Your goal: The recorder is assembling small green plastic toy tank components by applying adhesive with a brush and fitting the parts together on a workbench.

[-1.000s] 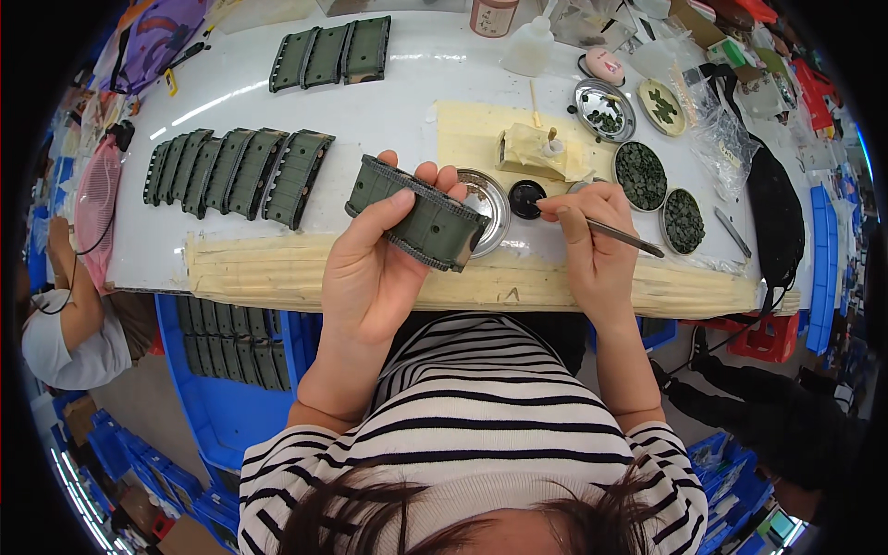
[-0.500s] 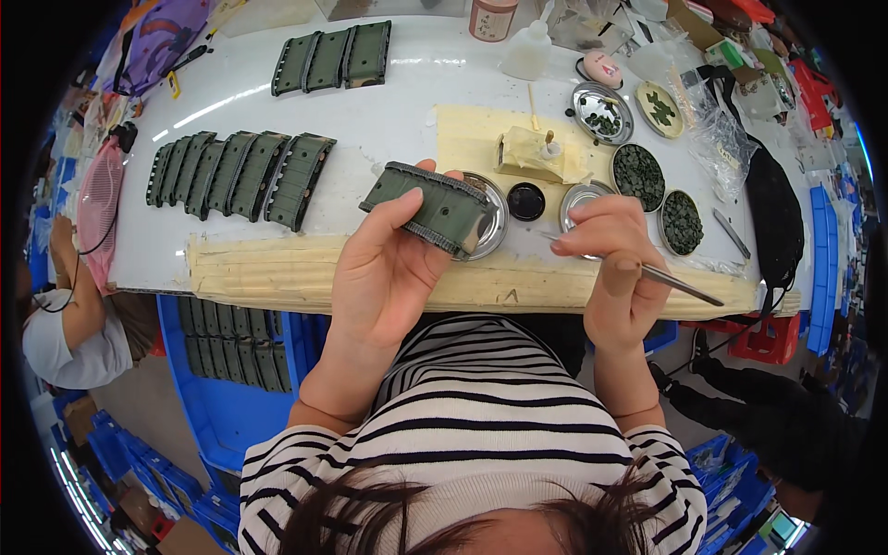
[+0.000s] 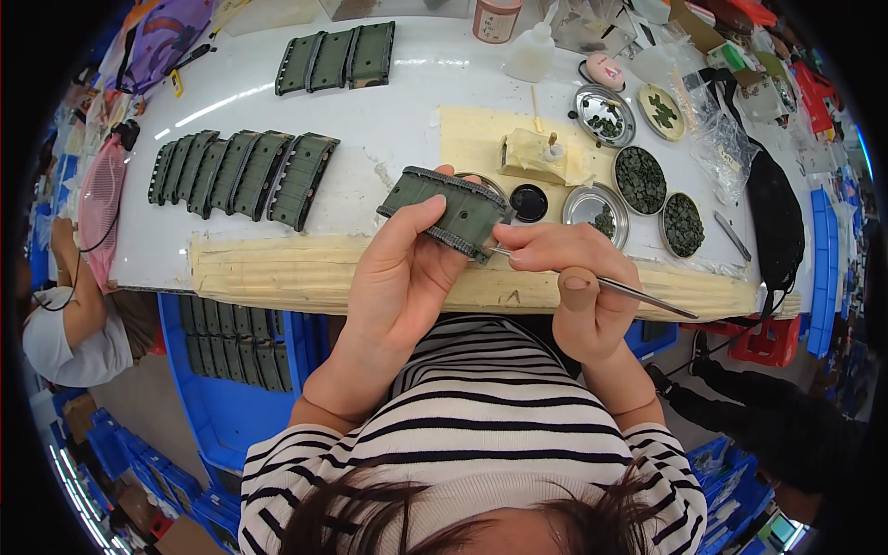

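Note:
My left hand is closed round a curved dark green panel with ridged dark edges and a small round hole, held tilted above the table's front edge. In my right hand is a slim metal hand tool, pinched between thumb and fingers. Its thin tip meets the panel's lower right corner, where a tan patch shows; whether anything sits on the tip is too small to tell. Just beyond the hands lie a small black round pot and a shiny metal dish with some dark green bits.
Similar green panels stand in a row at left, another group farther back. Tins of dark green pieces, a tape-covered block and a squeeze bottle are at right. A blue crate with panels sits below left.
My right hand has moved left, bringing the tool's tip from above the metal dish to the panel's corner. My left hand and the panel have shifted slightly right.

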### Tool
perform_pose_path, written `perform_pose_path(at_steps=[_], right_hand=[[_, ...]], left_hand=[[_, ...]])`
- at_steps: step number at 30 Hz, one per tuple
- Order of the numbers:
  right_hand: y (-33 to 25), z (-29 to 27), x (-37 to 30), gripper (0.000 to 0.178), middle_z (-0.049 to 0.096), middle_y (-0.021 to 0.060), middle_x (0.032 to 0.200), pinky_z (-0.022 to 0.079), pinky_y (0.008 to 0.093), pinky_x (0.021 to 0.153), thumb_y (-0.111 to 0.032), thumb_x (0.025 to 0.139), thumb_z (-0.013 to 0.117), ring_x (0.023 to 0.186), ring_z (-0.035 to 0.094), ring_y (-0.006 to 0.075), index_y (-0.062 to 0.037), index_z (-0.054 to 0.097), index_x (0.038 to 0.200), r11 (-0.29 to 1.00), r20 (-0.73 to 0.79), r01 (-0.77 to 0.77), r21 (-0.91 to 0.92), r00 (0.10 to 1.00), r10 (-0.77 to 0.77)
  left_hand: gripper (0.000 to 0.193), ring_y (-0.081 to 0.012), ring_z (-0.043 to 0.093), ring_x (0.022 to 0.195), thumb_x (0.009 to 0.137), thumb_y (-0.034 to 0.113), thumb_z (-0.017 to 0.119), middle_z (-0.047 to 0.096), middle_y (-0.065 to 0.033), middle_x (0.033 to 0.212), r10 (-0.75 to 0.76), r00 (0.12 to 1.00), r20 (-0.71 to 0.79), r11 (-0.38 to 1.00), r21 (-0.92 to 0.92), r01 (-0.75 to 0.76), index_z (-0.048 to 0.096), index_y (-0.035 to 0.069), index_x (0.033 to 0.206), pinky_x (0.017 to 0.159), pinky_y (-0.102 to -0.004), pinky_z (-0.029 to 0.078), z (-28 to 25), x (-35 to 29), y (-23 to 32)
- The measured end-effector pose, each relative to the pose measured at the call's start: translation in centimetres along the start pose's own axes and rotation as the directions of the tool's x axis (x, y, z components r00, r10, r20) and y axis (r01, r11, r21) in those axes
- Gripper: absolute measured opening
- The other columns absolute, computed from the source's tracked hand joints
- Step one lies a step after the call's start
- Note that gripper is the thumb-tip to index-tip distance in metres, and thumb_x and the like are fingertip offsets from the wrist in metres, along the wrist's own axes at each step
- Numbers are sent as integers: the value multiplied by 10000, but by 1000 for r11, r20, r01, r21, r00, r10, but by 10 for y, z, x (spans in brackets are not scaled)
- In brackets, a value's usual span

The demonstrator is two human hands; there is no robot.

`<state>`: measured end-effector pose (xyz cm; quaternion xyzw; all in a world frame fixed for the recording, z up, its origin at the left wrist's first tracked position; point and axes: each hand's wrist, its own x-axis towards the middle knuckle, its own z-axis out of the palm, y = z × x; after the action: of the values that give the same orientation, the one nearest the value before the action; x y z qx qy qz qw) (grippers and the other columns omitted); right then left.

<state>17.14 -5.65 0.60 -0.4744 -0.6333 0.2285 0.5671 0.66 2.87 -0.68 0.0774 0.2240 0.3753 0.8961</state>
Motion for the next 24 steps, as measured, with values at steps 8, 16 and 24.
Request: perform_pose_path(at_steps=[8,16,24], right_hand=[[1,0,1,167,698,142,1007,484,272,667,-133,914,586,730,609,193,-3,685,946,999,6,16,-33,1000,-16],[-1,0,3,161,700,138,999,480,264,648,-132,915,590,708,604,176,-5,687,936,998,19,22,-55,1000,-21],[-4,-3,6,140,699,155,974,474,257,639,-64,908,575,695,584,157,21,683,931,997,32,-79,13,996,79]], left_hand=[[411,-254,559,1151,928,58,505,523,-210,1260,0,1000,16,1000,10,-1,392,-56,1306,993,-352,493,-1,0,0],[428,-247,556,1151,929,70,515,521,-203,1255,35,999,-11,998,54,-35,382,-53,1316,988,-353,491,0,0,-1],[436,-247,550,1154,924,72,528,515,-195,1263,88,995,-35,982,171,-81,384,-45,1319,993,-354,484,2,-1,-2]])
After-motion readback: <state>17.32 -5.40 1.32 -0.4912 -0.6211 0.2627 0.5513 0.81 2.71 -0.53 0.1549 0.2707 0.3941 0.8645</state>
